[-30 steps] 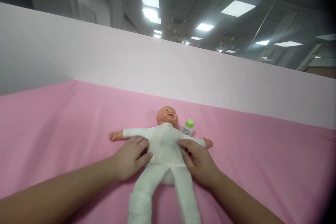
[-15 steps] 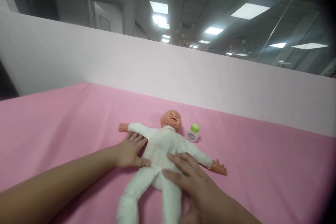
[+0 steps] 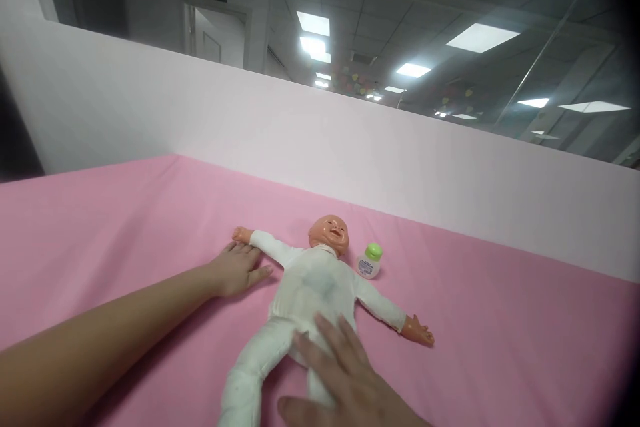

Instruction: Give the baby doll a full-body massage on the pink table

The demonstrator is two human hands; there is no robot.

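A baby doll (image 3: pixel 310 283) in a white cloth body lies on its back on the pink sheet (image 3: pixel 480 307), arms spread and head away from me. My left hand (image 3: pixel 237 271) rests flat on the sheet beside the doll's outstretched arm, fingers apart and holding nothing. Over the doll's lower belly and one thigh is my right hand (image 3: pixel 345 373), slightly blurred, with its fingers spread; whether it presses on the cloth I cannot tell. Part of that leg is hidden beneath it. A small clear bottle (image 3: pixel 369 261) with a green cap stands near the doll's shoulder.
A white wall panel (image 3: pixel 320 147) borders the far side of the pink surface. Above it, a glass pane (image 3: pixel 425 27) shows ceiling lights, and a doorway (image 3: pixel 217 37) appears at the upper left.
My left hand has moved off the doll's side, up and to the left onto the sheet. My right hand has shifted lower, its fingers now more spread. The view has tilted slightly.
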